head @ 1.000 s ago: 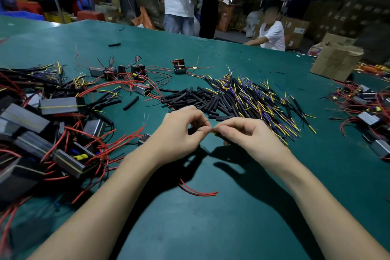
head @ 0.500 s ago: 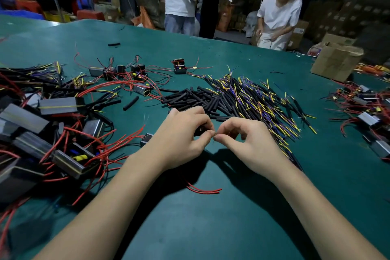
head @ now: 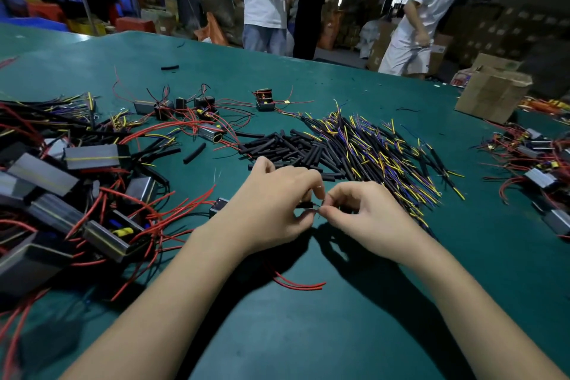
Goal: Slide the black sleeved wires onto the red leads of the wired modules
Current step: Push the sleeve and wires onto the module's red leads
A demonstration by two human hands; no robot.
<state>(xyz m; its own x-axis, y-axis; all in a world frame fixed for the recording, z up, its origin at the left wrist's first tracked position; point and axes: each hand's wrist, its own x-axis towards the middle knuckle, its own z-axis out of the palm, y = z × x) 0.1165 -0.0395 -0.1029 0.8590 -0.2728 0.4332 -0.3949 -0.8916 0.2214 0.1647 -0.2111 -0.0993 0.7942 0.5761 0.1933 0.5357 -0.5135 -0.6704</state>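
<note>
While both hands meet over the green table point(head: 308, 333), just in front of the heap of black sleeved wires point(head: 354, 145), the entries run as follows.

Left hand point(head: 271, 207): fingers curled, pinching a short black sleeved piece point(head: 303, 204) at the fingertips. A small grey module point(head: 218, 206) shows just behind its wrist; whether the hand also grips it cannot be told.

Right hand point(head: 367, 213): thumb and forefinger pressed together on a fine wire end, touching the left fingertips. Which lead it is cannot be made out.

Red leads point(head: 297, 284): two loop out below the left hand, on the near side of the heap.

Step in hand, judged: threading sleeve onto lead. To do well, hold the lead close to its tip so it stays stiff, align it with the sleeve bore, then push the sleeve along in short strokes without bending the wire.

Wired modules, unfinished point(head: 92, 191): large tangle left of the heap, with red wires spilling out.

Further modules point(head: 536, 163): smaller group well to the right of the heap.

Containers: one cardboard box point(head: 490, 95), beyond and right of the heap, flaps partly open; contents hidden. All stock lies loose on the table.
</note>
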